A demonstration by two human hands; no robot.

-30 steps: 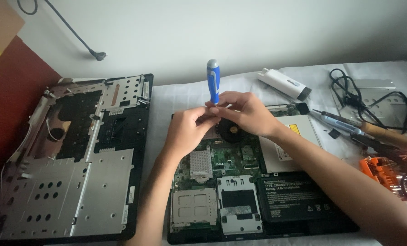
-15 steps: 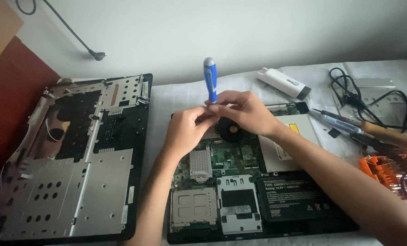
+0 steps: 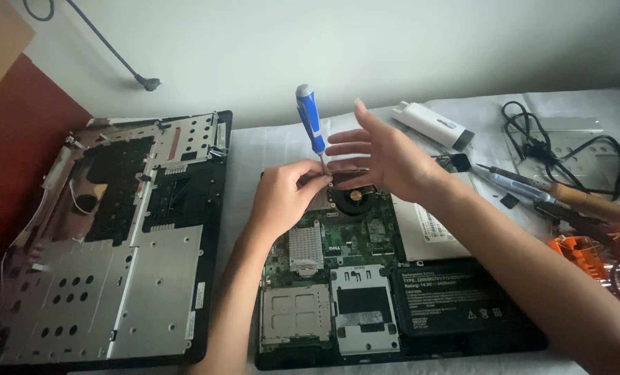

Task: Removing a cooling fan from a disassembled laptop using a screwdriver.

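A screwdriver with a blue and white handle stands upright over the open laptop base, its tip close to the round fan. My left hand pinches the thin metal shaft low down, just above the board. My right hand hovers beside the handle with its fingers spread and nothing in it. The green board, metal covers and a black battery lie exposed in the base.
A removed laptop shell lies at the left. On the white cloth to the right are a white oblong device, a wooden-handled soldering iron, tangled black cable and an orange tool holder.
My right hand has let go near the screwdriver's base, lifted and spread open. The screwdriver stays upright in my left hand.
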